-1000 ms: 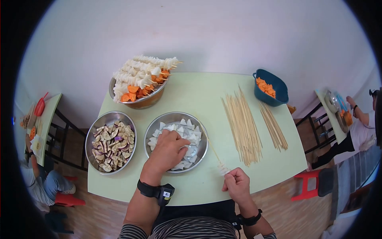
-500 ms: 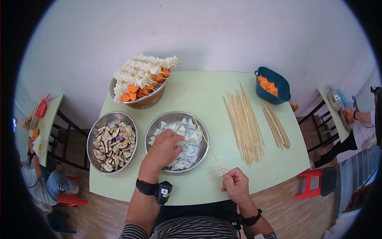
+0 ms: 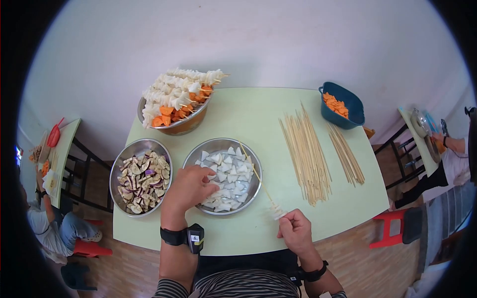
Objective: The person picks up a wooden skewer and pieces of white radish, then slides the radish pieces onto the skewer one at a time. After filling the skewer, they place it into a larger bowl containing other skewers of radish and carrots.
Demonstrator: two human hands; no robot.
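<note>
My left hand (image 3: pixel 191 187) is over the left rim of a steel bowl (image 3: pixel 255 186) of cut white vegetable pieces (image 3: pixel 231 174). Its fingers are bent and stand apart from the thumb; no piece shows between them. At the table's front edge, my right hand (image 3: pixel 296 229) is closed round a bamboo skewer (image 3: pixel 261 182). A few white slices (image 3: pixel 277 212) are threaded on it close to the fist, and its bare end slants up across the bowl's right side.
A steel bowl of eggplant pieces (image 3: pixel 144 181) stands left. Behind it, finished white and orange skewers (image 3: pixel 181 92) lie on a bowl (image 3: pixel 183 127). Loose bamboo skewers (image 3: pixel 305 156) and a blue basket (image 3: pixel 348 119) of orange pieces are right. Other people sit at side tables.
My left hand has drawn back leftwards from the middle of the white pieces to the bowl's rim. My right hand keeps its grip on the skewer, almost unmoved.
</note>
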